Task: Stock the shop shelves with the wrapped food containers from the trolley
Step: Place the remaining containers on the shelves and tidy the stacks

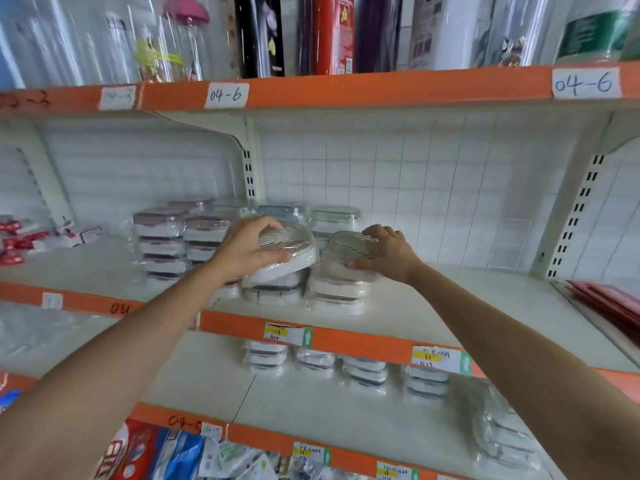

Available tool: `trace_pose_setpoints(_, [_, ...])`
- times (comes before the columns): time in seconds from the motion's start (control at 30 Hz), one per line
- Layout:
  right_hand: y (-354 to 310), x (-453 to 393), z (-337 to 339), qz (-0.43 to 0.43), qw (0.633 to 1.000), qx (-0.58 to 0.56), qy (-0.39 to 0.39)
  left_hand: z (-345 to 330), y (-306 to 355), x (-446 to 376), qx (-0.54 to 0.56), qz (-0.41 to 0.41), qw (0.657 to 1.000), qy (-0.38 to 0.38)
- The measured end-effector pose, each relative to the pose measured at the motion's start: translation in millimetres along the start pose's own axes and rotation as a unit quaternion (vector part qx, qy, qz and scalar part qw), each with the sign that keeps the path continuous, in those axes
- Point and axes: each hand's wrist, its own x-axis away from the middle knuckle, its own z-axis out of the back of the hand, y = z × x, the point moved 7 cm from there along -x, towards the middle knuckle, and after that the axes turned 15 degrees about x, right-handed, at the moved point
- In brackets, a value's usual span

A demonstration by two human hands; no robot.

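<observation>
Centre of frame: two white, rounded food containers with ribbed lids, each sealed in clear plastic wrap. The left hand [244,249] grips the left wrapped container [285,252], fingers curled over its lid and thumb against its near edge; the container is tilted, its far side raised, above a short stack of wrapped containers [272,292]. The right hand [386,252] grips the right wrapped container [349,244], fingers curled over the lid's far edge, thumb beneath; it sits atop a neighbouring stack [337,294] just to the right. Both stacks stand on the middle white shelf [450,303] with an orange front edge. Left of centre, taller stacks of pink-lidded wrapped containers [161,245] stand behind. Lower centre: further wrapped containers [365,372] on the shelf below. Top of frame: upright rolls, black, red and purple [332,32], on the upper shelf, above handwritten "04-6" labels [227,95].
</observation>
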Motion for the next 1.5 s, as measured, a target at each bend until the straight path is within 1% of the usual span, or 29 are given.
trace_pose_setpoints(0.13, [-7.2,-36.7,-15.6,0.024,0.999,-0.020,-0.018,9.6,-5.0,-9.1,0.015,0.012,1.000,0.022])
trace_pose_setpoints(0.27, [-10.7,-51.0,-55.2,0.057,0.996,0.022,-0.063,8.1,-3.3,-22.0,0.006,0.008,1.000,0.030])
trace_pose_setpoints(0.43, [-0.4,-47.9,-53.8,0.073,0.993,0.003,-0.098,-9.3,5.9,-44.4,0.011,0.003,1.000,0.027])
trace_pose_setpoints(0.5, [4.3,-44.2,-46.9,0.082,0.992,-0.008,-0.093,-21.7,11.2,-54.6,-0.001,-0.001,1.000,0.009])
trace_pose_setpoints(0.6, [21.1,-38.4,-34.1,0.062,0.994,-0.056,-0.067,-43.6,16.1,-70.4,-0.007,0.003,1.000,-0.023])
trace_pose_setpoints(0.7, [33.7,-31.6,-19.2,0.066,0.995,-0.064,-0.042,-64.1,23.9,-82.0,0.002,-0.009,0.999,-0.051])
trace_pose_setpoints(0.77, [37.0,-28.1,-8.9,0.072,0.994,-0.071,-0.031,-80.0,25.6,-84.9,-0.002,0.003,0.994,-0.108])
trace_pose_setpoints(0.83, [38.4,-25.6,-5.1,0.077,0.994,-0.073,-0.034,-93.8,22.0,-85.4,-0.038,0.029,0.983,-0.176])
trace_pose_setpoints(0.87, [37.6,-23.9,-6.3,0.083,0.993,-0.068,-0.042,-96.8,20.4,-86.2,-0.060,0.035,0.978,-0.195])
trace_pose_setpoints(0.97, [32.5,-17.4,-13.2,0.101,0.992,-0.038,-0.062,-96.0,17.7,-90.4,-0.116,0.033,0.970,-0.213])
trace_pose_setpoints(1.03, [29.9,-15.6,-16.1,0.099,0.992,-0.032,-0.066,-94.2,16.3,-90.7,-0.134,0.034,0.969,-0.204])
trace_pose_setpoints(1.17, [24.3,-16.4,-18.6,0.090,0.993,-0.009,-0.082,-95.3,18.3,-85.5,-0.152,0.013,0.975,-0.161])
trace_pose_setpoints(1.33, [14.7,-11.3,-19.2,0.096,0.990,0.015,-0.103,-95.3,23.1,-67.8,-0.206,-0.017,0.969,-0.135])
trace_pose_setpoints(1.5, [13.7,-4.7,-14.7,0.093,0.987,0.090,-0.093,-86.1,37.7,-54.4,-0.222,-0.058,0.968,-0.097])
